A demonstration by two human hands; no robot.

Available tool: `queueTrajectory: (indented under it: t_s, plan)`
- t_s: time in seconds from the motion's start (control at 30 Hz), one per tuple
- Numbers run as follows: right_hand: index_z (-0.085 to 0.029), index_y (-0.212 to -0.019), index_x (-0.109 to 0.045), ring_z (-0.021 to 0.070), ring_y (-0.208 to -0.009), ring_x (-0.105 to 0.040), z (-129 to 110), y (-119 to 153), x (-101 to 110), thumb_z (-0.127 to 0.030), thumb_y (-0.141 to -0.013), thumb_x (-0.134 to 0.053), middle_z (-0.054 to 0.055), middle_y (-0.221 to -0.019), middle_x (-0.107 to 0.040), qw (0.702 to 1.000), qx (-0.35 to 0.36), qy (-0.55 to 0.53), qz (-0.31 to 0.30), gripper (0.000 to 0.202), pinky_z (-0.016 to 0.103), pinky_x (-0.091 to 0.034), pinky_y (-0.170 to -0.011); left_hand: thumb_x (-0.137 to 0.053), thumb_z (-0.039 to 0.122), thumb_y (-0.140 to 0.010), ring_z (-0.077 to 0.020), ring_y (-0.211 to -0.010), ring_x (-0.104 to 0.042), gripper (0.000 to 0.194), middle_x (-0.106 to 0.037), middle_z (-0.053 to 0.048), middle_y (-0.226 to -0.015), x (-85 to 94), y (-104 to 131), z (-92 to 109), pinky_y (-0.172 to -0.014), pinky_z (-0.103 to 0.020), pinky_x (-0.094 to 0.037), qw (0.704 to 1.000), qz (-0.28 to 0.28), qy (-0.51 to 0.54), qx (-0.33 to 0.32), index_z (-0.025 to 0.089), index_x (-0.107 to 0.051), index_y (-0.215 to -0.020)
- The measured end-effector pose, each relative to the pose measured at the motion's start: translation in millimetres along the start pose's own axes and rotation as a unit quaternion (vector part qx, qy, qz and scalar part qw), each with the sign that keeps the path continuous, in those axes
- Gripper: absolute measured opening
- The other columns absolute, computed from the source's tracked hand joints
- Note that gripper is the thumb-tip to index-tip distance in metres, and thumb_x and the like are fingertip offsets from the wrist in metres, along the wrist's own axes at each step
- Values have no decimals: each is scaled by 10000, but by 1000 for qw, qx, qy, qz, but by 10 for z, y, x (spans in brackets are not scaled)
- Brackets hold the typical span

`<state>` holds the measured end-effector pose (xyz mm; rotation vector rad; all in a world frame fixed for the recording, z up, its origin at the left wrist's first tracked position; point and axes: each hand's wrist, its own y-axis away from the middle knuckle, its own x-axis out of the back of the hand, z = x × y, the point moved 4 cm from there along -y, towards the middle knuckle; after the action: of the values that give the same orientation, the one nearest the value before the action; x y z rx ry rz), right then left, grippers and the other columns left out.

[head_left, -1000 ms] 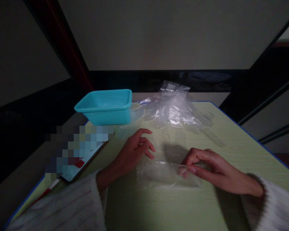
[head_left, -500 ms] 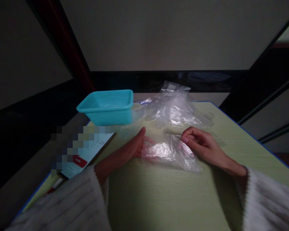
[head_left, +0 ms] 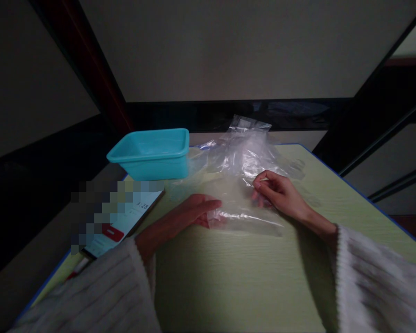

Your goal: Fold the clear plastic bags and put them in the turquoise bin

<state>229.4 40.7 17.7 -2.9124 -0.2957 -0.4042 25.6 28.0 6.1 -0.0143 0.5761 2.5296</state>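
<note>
A clear plastic bag (head_left: 246, 221) stretches between my hands, just above the table. My left hand (head_left: 200, 210) is closed on its left edge, thumb on top and fingers showing through the film underneath. At the bag's upper right, my right hand (head_left: 277, 190) has thumb and forefinger pinched together on the film, with the other fingers curled and partly seen through it. Behind the hands lies a loose heap of clear plastic bags (head_left: 251, 152), crumpled and overlapping.
A turquoise plastic basin (head_left: 150, 162) stands at the back left of the pale yellow-green table (head_left: 235, 286). Left of my forearm a phone (head_left: 135, 217) with a lit screen lies tilted, a red-and-white item (head_left: 79, 267) below it. A wall rises behind the table.
The bag was bunched and crinkled and is now spread flatter. My left thumb has come down onto its edge. My right hand has shifted slightly left and away from me.
</note>
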Motion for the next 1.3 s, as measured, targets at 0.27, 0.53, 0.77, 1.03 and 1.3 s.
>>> queueTrajectory:
  t_s: [0.27, 0.53, 0.77, 1.03, 1.3]
  plan:
    - [-195, -797, -443, 88, -392, -536, 17, -40, 36, -519, -744, -590, -12, -570, -619, 999, -19, -15, 25, 360, 177, -324, -324, -583, 244, -745, -154, -599, -677, 112, -697, -25, -626, -23, -37, 0, -573, -233, -492, 996, 74, -45, 4, 136, -605, -728]
    - [-211, -957, -396, 110, -472, -532, 26, 216, 127, -389, -617, -735, -56, -555, -574, 994, -97, -46, 2, 512, 205, -381, -399, -513, 170, -747, -144, -561, -657, 160, -646, 13, -573, -43, -39, 23, -578, -246, -513, 990, 132, -50, -11, 137, -602, -619]
    - [-202, -1010, -387, 68, -470, -462, -6, 400, 90, -328, -654, -706, -76, -620, -509, 993, -94, -50, -45, 494, 173, -357, -383, -522, 145, -716, -122, -501, -595, 161, -601, 20, -511, -51, -28, 68, -517, -215, -468, 982, 170, -75, -24, 124, -618, -588]
    - [-211, -999, -351, 46, -420, -444, -15, 426, 63, -415, -784, -559, -66, -687, -471, 994, -81, 9, -66, 362, 160, -307, -330, -528, 156, -692, -116, -483, -548, 149, -566, 28, -501, -38, -33, 72, -497, -205, -418, 976, 189, -105, -32, 127, -611, -571]
    - [-213, -1019, -349, 71, -423, -488, 37, 425, 55, -402, -823, -503, -51, -711, -481, 995, -48, 65, -65, 313, 195, -361, -360, -532, 169, -678, -91, -442, -473, 153, -516, 48, -458, -41, -34, 93, -451, -177, -339, 972, 194, -125, -33, 122, -603, -551]
